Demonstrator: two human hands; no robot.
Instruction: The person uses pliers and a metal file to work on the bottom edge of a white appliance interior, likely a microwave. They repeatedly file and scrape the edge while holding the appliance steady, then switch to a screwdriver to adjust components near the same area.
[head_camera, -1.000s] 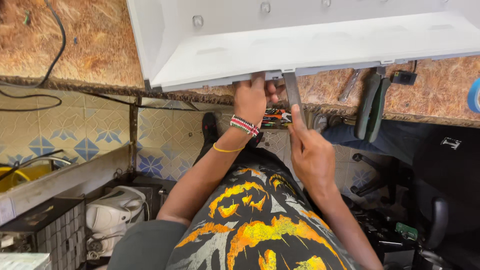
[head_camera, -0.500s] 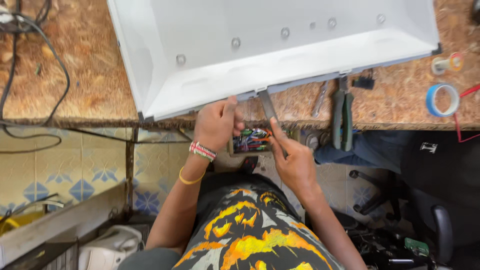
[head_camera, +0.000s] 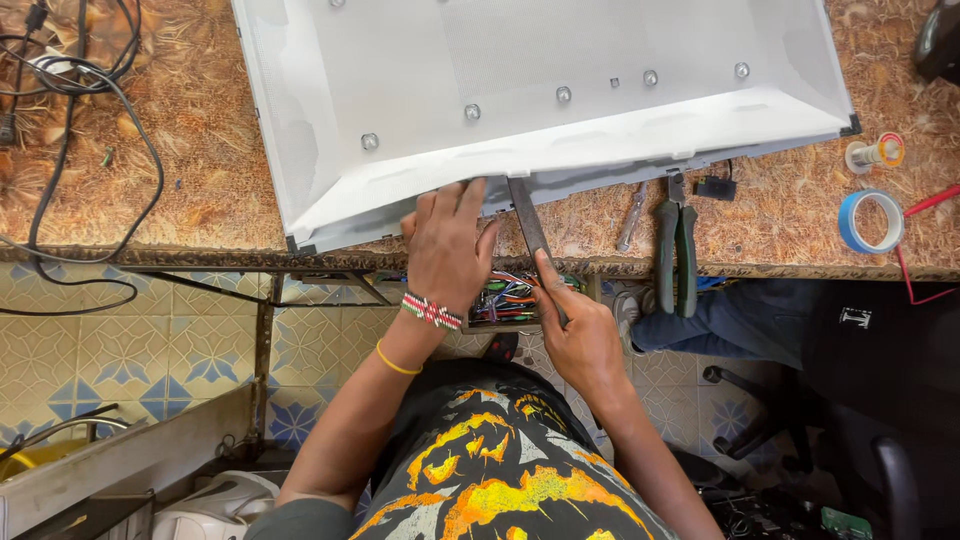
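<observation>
At the bench edge, my left hand now presses the white panel while my right hand, fingers closed, has driven the flat metal blade deeper under its rim.

A flat grey metal blade slants under the near edge of the white panel lying on the bench.
</observation>
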